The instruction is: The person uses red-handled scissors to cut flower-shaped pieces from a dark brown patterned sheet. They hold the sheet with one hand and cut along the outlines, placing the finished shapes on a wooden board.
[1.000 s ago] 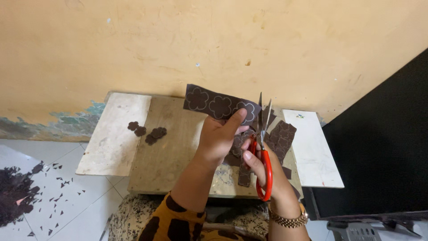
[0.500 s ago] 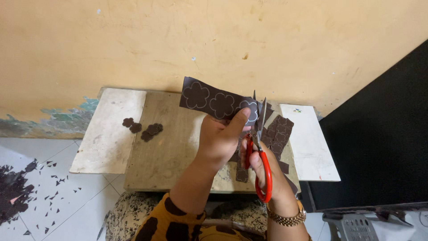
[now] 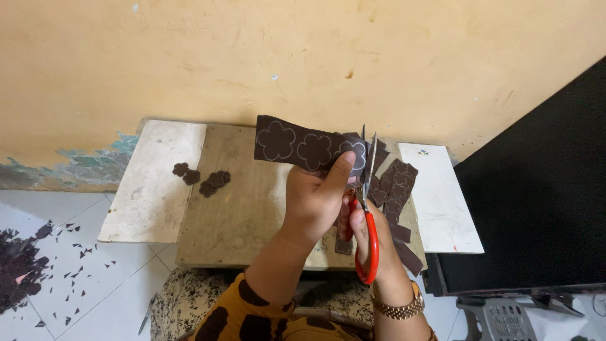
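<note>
My left hand pinches a dark brown strip with white flower outlines drawn on it, held up over the wooden board. My right hand grips red-handled scissors, blades pointing up and touching the strip's right end at an outlined flower. More brown strips lie on the board just right of the scissors.
Cut-out brown flower shapes lie at the board's left on a white slab. Another white slab sits at right, beside a black panel. Dark scraps litter the white floor tiles at left. A yellow wall stands behind.
The view has shifted slightly. The strip and scissors stay together in my hands, and the blades have closed a little at the strip's right end.
</note>
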